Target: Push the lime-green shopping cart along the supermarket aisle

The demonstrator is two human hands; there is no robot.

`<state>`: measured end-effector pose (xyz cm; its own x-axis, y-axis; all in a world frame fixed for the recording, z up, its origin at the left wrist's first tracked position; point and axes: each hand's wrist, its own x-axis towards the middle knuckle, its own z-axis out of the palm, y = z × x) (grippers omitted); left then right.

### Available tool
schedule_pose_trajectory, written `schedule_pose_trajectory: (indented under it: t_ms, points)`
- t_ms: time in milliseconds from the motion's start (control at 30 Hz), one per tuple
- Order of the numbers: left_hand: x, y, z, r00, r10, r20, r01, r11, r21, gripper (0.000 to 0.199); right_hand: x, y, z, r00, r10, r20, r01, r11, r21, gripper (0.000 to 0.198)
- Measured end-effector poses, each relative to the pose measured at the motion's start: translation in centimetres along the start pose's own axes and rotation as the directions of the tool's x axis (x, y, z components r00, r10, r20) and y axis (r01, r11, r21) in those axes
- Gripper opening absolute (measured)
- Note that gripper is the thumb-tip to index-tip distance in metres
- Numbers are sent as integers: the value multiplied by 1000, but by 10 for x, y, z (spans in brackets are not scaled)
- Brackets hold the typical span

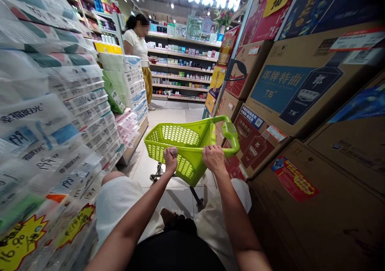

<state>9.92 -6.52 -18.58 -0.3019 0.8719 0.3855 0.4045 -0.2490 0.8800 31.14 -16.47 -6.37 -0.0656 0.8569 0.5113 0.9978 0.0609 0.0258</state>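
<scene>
A lime-green plastic shopping cart [180, 132] with perforated sides stands in the aisle before my knees, and its basket looks bare inside. My left hand [170, 159] is closed in a fist at the near side rim. A pale patch shows at its knuckles, too small to identify. Over the same rim, closer to the handle, my right hand [213, 157] is wrapped with its fingers bent and knuckles up. The cart's looped push handle [231, 134] is to the right of that hand. Part of the wheeled frame [155, 177] shows below the basket.
Plastic-wrapped paper packs [87, 102] are piled along the left. Cardboard cartons [288, 78] are stacked high on the right, beside a grey pole with a black handle [236, 70]. A person in a white top [136, 46] stands ahead by shelves of small goods [183, 66].
</scene>
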Motion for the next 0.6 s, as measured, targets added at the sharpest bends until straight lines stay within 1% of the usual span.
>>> schedule_pose_trajectory:
  t_ms: [33, 67, 167, 200, 233, 267, 333, 400, 433, 533, 567, 600]
  points:
    - [-4, 3, 2, 999, 21, 24, -20, 1000, -19, 37, 0, -3, -2, 1000, -12, 2, 12, 1000, 15, 37]
    - [-6, 6, 3, 1000, 21, 19, -20, 999, -30, 37, 0, -6, -4, 1000, -24, -1, 24, 999, 29, 36]
    - [-9, 12, 1, 993, -72, -92, 71, 997, -17, 37, -2, -7, -12, 998, -31, -53, 33, 999, 36, 37]
    - [-11, 13, 0, 991, -89, -103, 88, 996, -8, 38, -3, -5, -16, 997, -20, -76, 22, 999, 25, 37]
    - [-14, 15, -1, 993, -84, -87, 84, 996, -1, 40, -4, -3, -19, 995, -7, -97, 8, 1000, 11, 38]
    - [-17, 17, -1, 997, -56, -48, 56, 998, -2, 43, -4, -1, -23, 994, 6, -113, -7, 1000, -1, 39]
    - [-27, 21, -1, 998, 43, 51, -42, 999, -27, 50, -5, 2, -30, 992, 30, -126, -33, 999, -16, 40]
    - [-34, 25, 0, 988, 116, 99, -110, 992, -59, 52, -6, 5, -35, 991, 53, -127, -56, 998, -25, 42]
    - [-37, 28, 0, 990, 108, 87, -102, 993, -64, 50, -6, 6, -37, 990, 64, -126, -68, 997, -28, 42]
    - [-40, 34, 0, 1000, -28, 0, 28, 998, -53, 40, -9, 9, -38, 990, 80, -114, -83, 996, -24, 42]
    - [-42, 36, 1, 999, -45, 1, 45, 997, -62, 39, -9, 9, -37, 991, 78, -105, -80, 997, -17, 43]
    - [-45, 38, 2, 999, -23, 32, 26, 996, -80, 40, -10, 10, -35, 993, 74, -95, -75, 997, -9, 43]
